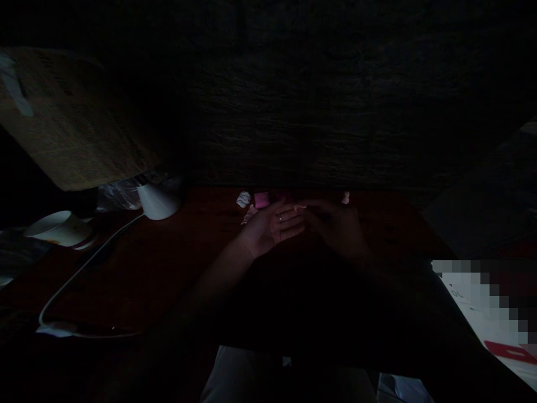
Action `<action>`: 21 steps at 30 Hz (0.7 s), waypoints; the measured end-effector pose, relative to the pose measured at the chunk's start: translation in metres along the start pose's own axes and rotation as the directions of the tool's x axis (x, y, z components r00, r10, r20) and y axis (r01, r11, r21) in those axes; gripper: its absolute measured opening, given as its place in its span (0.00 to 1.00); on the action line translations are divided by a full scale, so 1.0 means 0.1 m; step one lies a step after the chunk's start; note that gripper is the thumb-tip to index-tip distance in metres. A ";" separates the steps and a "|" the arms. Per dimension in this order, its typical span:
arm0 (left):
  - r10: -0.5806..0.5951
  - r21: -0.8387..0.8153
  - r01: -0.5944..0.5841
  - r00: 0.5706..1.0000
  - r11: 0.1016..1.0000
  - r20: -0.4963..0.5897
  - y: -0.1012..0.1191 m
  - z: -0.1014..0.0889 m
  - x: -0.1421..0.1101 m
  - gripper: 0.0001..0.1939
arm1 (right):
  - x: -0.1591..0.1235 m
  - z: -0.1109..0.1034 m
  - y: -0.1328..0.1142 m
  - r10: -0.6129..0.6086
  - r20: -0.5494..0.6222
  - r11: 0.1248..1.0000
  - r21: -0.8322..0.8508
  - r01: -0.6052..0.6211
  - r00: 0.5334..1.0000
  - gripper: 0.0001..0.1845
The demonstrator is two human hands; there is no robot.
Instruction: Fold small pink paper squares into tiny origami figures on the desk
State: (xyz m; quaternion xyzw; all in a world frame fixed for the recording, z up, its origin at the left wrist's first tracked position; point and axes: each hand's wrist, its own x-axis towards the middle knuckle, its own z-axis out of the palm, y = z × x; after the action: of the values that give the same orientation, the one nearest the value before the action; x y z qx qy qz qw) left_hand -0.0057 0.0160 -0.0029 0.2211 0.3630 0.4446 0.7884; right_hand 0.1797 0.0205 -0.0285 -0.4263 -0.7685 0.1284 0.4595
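Observation:
My left hand (272, 226) is held palm up over the dark wooden table, fingers stretched out and a ring on one finger. Close to its fingertips, my right hand (335, 226) has its thumb and fingers drawn together at a small pale pink piece (299, 207), soft-looking, its kind unclear in the dim light. Behind the left hand lie a pink square block (262, 200) and a crumpled whitish lump (243, 199). A pale pink crumpled piece (250, 215) is partly covered by that hand. Another small pink lump (345, 197) lies beyond the right hand.
At the left stand a white lamp base (158, 202) with a cable (88, 254) and a white cup (61, 228). A brown paper-like shade (79, 123) hangs above them. A dark textured wall (293, 112) rises behind the table (168, 263). A white-and-red printed surface (474, 313) sits at right.

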 end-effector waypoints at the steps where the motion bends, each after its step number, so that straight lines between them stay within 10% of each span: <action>1: 0.005 0.004 -0.005 1.000 1.000 0.021 0.00 -0.01 0.00 0.16 | 0.00 0.00 0.00 -0.007 -0.007 1.000 -0.021 0.007 1.000 0.11; 21: 0.020 0.025 -0.023 0.992 0.999 0.125 0.02 -0.09 0.07 0.22 | 0.00 -0.01 0.00 -0.064 -0.051 0.997 -0.052 0.061 0.997 0.10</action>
State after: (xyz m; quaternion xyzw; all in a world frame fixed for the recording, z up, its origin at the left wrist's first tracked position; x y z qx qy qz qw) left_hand -0.0109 0.0226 -0.0098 0.2628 0.3165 0.4336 0.8017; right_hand 0.1802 0.0206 -0.0279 -0.4167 -0.7722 0.0831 0.4724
